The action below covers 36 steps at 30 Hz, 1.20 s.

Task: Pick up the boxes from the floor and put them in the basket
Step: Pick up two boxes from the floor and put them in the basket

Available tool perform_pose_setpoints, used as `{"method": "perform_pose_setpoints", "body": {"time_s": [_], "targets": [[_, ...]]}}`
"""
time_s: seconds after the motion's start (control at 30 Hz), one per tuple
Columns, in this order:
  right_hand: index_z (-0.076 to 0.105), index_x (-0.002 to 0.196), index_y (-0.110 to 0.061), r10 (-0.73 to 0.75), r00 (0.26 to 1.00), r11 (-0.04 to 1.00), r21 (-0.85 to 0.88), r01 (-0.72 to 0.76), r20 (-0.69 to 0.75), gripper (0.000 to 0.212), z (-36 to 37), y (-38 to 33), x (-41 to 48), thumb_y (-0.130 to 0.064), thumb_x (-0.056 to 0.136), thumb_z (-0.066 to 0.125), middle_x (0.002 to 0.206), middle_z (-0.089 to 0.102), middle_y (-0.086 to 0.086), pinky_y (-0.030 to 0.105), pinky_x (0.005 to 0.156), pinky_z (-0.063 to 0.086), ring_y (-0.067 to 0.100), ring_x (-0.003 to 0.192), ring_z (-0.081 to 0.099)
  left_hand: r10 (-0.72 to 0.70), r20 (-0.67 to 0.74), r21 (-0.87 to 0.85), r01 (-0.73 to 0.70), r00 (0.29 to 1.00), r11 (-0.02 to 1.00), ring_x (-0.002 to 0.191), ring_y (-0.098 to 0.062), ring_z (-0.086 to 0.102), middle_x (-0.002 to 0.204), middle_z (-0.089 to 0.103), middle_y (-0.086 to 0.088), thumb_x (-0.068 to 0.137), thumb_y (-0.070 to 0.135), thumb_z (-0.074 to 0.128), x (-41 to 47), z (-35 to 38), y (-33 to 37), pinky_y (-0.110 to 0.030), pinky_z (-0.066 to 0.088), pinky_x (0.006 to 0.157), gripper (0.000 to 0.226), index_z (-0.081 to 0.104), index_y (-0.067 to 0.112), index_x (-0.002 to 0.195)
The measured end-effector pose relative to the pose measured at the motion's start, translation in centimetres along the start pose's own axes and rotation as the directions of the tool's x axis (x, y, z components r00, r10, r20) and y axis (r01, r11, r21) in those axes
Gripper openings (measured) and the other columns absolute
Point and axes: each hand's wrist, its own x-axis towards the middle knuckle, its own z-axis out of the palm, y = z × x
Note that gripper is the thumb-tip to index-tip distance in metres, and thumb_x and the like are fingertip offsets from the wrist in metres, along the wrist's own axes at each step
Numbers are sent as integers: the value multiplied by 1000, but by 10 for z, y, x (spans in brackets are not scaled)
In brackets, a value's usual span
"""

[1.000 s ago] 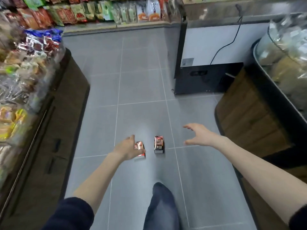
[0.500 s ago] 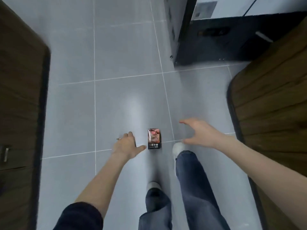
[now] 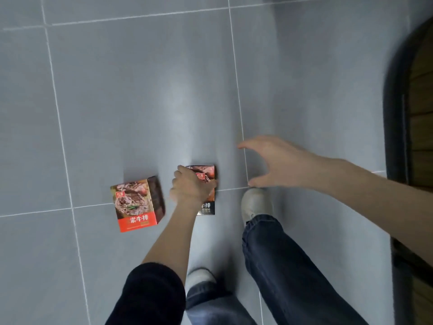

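Low at centre frame, left hand (image 3: 191,186) clasps the dark box (image 3: 206,178); lifting comes next, right hand (image 3: 274,160) spread wide, empty.

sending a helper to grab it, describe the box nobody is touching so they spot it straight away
On the grey tiled floor, in front of the person's white shoe, two small food boxes lie side by side. The left hand covers the black-banded box; the free box lies to that hand's left, apart from it. It alone has a bright orange-red band with white characters under its meat picture.
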Motion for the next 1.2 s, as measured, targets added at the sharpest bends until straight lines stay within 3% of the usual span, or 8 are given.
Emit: {"method": "perform_pose_setpoints", "body": {"time_s": [0.2, 0.33, 0.53, 0.67, 0.83, 0.93, 1.03, 1.2], "targets": [[27, 143, -26, -1, 998, 1000, 14, 0, 61, 76, 33, 39, 24, -36, 79, 68, 147, 33, -6, 30, 108, 31, 14, 134, 32, -184, -94, -227, 159, 978, 961, 126, -30, 43, 132, 42, -12, 57, 47, 85, 36, 65, 12, -46, 41, 97, 105, 26, 4, 133], [31, 141, -26, -1, 999, 999, 45, -2, 55, 74, 43, 44, 29, -37, 78, 68, 142, 39, -6, 34, 106, 36, 15, 130, 37, -193, -182, -251, 144, 964, 957, 121, -31, 44, 128, 45, -14, 63, 37, 81, 41, 77, 10, -45, 40, 97, 92, 29, 4, 130], [29, 142, -26, -20, 996, 998, 59, 15, 90, 76, 32, 11, 24, -31, 78, 69, 146, 35, -4, 31, 108, 32, 14, 134, 32, -23, -128, -427, -34, 992, 904, 113, -26, 51, 121, 52, -6, 57, 44, 82, 20, 38, -22, -41, 47, 89, 85, 37, 12, 123], [32, 140, -26, -73, 995, 994, 90, 67, 71, 78, 7, -34, 18, -27, 74, 73, 138, 42, 0, 32, 105, 34, 16, 128, 37, 130, -31, -648, -119, 991, 752, 105, -16, 59, 110, 60, 4, 53, 20, 88, -7, -20, -51, -28, 46, 87, 79, 42, 18, 118], [32, 140, -25, -178, 980, 982, 80, 171, 87, 91, -27, -90, 12, -36, 64, 81, 138, 42, -2, 30, 104, 32, 15, 127, 36, 314, 30, -709, -202, 949, 675, 105, -12, 62, 108, 63, 5, 51, 10, 90, -52, -103, -80, -32, 49, 95, 84, 42, 20, 119], [27, 142, -26, -231, 964, 972, 77, 223, 131, 102, -44, -118, 11, -39, 59, 84, 146, 34, -4, 32, 109, 30, 14, 132, 32, 432, 77, -717, -251, 898, 650, 104, -10, 63, 110, 63, 5, 47, 17, 90, -77, -145, -95, -35, 50, 95, 91, 41, 20, 124], [22, 144, -27, -249, 947, 968, 83, 237, 203, 107, -49, -140, 9, -39, 59, 85, 149, 30, -6, 31, 110, 28, 13, 135, 30, 519, 129, -705, -289, 845, 647, 101, -1, 62, 111, 63, 8, 52, 11, 89, -94, -172, -108, -18, 49, 90, 90, 41, 18, 128], [45, 127, -26, -283, 925, 942, 257, 218, 253, 87, -27, -162, 5, -32, 52, 88, 117, 58, -6, 39, 92, 51, 13, 106, 57, 552, 132, -762, -272, 824, 588, 110, -5, 59, 119, 60, 3, 51, 8, 85, -101, -177, -128, -16, 46, 92, 88, 43, 15, 128]]}}
